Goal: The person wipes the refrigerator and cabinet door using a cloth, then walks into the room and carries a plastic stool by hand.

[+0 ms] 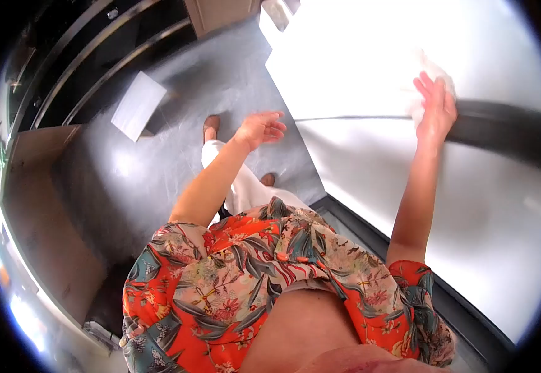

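My left hand [261, 129] hangs over the grey floor, fingers apart and slightly curled, with nothing in it. On the right, my right hand [435, 109] is raised against a large white panel [357, 149], beside a dark horizontal band [507, 130]. A pale, crumpled cloth-like thing [443, 76] lies at the fingers of my right hand, partly lost in the glare. How far the fingers wrap round it is hard to see.
A white rectangular object [138, 105] stands on the grey floor [121, 168] to the left. Dark drawers [106, 56] with metal edges are at the upper left. My feet [211, 126] are below. A dark strip [463, 304] runs along the white panel's base.
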A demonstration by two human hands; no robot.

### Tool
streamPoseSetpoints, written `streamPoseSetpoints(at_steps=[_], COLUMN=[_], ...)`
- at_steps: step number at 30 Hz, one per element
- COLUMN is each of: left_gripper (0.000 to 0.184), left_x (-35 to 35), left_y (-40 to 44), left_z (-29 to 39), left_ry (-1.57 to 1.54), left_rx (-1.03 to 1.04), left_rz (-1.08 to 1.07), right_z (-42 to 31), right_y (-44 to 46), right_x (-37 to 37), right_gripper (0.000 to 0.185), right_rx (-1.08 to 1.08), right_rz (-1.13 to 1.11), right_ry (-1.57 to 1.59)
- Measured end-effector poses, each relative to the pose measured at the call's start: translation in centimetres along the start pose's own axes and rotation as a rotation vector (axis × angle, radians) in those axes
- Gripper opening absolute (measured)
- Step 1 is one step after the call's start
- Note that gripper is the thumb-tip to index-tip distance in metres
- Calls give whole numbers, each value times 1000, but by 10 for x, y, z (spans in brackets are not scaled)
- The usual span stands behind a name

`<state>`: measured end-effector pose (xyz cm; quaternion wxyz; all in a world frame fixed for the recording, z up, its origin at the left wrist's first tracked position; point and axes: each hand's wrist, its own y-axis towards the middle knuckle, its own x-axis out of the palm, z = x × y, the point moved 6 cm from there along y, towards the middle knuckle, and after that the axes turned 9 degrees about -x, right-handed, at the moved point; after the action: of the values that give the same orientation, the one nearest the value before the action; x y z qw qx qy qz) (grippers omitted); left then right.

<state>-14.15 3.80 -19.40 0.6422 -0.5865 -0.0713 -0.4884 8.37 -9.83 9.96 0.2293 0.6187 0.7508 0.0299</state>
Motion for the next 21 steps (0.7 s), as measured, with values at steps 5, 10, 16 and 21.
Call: streamPoseSetpoints(at_steps=[5,10,16,21], left_gripper=[33,33,34,33], left_x=[16,23,55,121], left_y=[-13,-12,-4,-3], left_z=[30,53,78,70], left_ry=[146,267,339,583], left_rx=[30,88,178,133], left_rz=[-39,34,-113,-206], right_z=[41,82,105,72], right_y=[-31,-67,-25,-27], right_x=[-56,-125,-65,-6], right_gripper=[38,36,29,31], right_rx=[107,243,135,13], right_rz=[-44,37,-200,-211], right_ry=[-264,-246,-145,-104])
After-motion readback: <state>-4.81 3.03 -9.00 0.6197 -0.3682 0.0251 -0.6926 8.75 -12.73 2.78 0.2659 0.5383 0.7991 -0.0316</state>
